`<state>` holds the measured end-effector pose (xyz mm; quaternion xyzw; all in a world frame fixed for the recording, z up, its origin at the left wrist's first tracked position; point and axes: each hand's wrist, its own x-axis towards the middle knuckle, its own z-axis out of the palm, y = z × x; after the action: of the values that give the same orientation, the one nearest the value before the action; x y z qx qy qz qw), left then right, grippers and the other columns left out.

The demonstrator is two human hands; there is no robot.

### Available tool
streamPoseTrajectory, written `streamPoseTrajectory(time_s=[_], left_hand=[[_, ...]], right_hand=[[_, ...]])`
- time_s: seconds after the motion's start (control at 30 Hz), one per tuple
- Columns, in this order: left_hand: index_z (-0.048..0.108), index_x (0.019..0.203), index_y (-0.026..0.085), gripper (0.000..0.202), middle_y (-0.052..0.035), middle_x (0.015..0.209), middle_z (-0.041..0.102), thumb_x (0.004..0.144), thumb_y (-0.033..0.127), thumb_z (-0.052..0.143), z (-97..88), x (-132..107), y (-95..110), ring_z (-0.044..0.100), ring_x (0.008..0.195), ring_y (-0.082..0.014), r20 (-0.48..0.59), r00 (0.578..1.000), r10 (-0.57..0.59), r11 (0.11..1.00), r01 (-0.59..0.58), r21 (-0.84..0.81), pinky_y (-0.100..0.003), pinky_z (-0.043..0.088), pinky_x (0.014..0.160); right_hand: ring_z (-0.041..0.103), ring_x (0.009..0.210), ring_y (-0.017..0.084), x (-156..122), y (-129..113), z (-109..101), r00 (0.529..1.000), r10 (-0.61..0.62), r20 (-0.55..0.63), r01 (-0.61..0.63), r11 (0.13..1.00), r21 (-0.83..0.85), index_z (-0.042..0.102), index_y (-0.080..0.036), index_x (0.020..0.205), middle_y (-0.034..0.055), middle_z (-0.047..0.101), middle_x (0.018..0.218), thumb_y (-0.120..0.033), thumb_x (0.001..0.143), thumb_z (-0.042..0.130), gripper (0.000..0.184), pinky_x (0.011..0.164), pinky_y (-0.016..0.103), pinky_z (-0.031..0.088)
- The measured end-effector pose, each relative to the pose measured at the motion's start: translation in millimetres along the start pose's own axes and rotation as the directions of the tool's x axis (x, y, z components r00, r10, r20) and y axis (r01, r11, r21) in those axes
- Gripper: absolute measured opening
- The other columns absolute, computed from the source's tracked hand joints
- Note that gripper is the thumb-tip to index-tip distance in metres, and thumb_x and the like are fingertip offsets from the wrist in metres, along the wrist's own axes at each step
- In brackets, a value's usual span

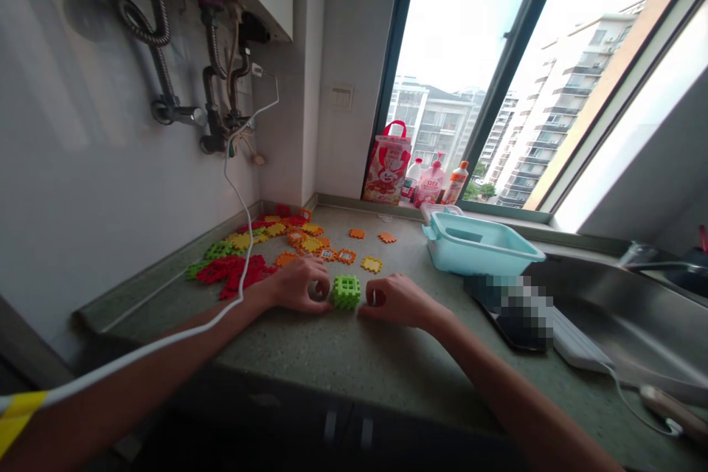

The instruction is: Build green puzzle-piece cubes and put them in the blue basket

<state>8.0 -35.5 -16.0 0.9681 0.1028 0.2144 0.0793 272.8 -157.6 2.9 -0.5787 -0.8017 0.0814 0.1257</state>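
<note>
Nearest, bare worktop (343, 361) runs from its front edge up to the green cube (346, 293). The left hand (302, 285) and right hand (399, 300) flank the cube, neither plainly nearer, and it shows no clear long axis. Each grip curls toward it; whether the fingertips touch it cannot be told. Just beyond the cube lies a yellow tile (372, 264); farther, rightward, a blue basin (476, 259) limits room.
</note>
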Motion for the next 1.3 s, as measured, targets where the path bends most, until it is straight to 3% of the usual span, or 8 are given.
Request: streamPoseTrajectory(time_s=[0.2, 0.5, 0.67, 1.3], left_hand=[[0.07, 0.074, 0.02, 0.019, 0.001, 0.074, 0.068, 0.079, 0.035, 0.08, 3.2, 2.2, 2.9, 0.062, 0.075, -0.016, 0.012, 1.0, -0.004, 0.999, 0.005, -0.037, -0.031, 0.044, 0.082], [0.074, 0.078, 0.021, 0.012, 0.0005, 0.074, 0.069, 0.081, 0.032, 0.078, 1.2, 0.9, -4.7, 0.063, 0.074, -0.0154, 0.008, 1.0, -0.027, 0.995, 0.027, -0.097, -0.029, 0.046, 0.079], [0.074, 0.088, 0.02, 0.02, -0.0017, 0.086, 0.073, 0.077, 0.035, 0.082, 1.4, 0.8, -6.6, 0.065, 0.086, -0.0194, -0.047, 0.996, -0.082, 0.996, 0.08, -0.027, -0.031, 0.047, 0.085], [0.08, 0.078, 0.023, 0.014, 0.0, 0.074, 0.074, 0.087, 0.033, 0.075, 1.0, 4.3, -3.1, 0.063, 0.074, -0.0159, -0.015, 0.998, -0.063, 0.991, 0.061, -0.115, -0.03, 0.047, 0.085]], right_hand=[[0.057, 0.062, 0.012, 3.8, -6.4, 7.1, 0.996, -0.085, -0.034, 0.086, 0.995, 0.055, 0.077, -0.023, 0.088, -0.0014, 0.072, 0.074, -0.03, 0.086, 0.076, 0.006, 0.061, 0.025, 0.034], [0.055, 0.061, 0.012, 4.5, -2.2, 9.5, 0.995, -0.088, -0.045, 0.09, 0.994, 0.06, 0.078, -0.024, 0.087, -0.0013, 0.072, 0.074, -0.029, 0.087, 0.075, 0.006, 0.06, 0.024, 0.033], [0.057, 0.063, 0.012, 5.4, -2.4, 10.3, 0.995, -0.086, -0.056, 0.088, 0.995, 0.049, 0.079, -0.024, 0.087, -0.0009, 0.072, 0.074, -0.03, 0.087, 0.074, 0.007, 0.061, 0.025, 0.034], [0.063, 0.067, 0.014, 12.4, 8.7, 12.9, 0.994, -0.064, -0.093, 0.07, 0.995, 0.066, 0.081, -0.024, 0.092, 0.0005, 0.074, 0.077, -0.02, 0.086, 0.07, 0.013, 0.065, 0.024, 0.04]])
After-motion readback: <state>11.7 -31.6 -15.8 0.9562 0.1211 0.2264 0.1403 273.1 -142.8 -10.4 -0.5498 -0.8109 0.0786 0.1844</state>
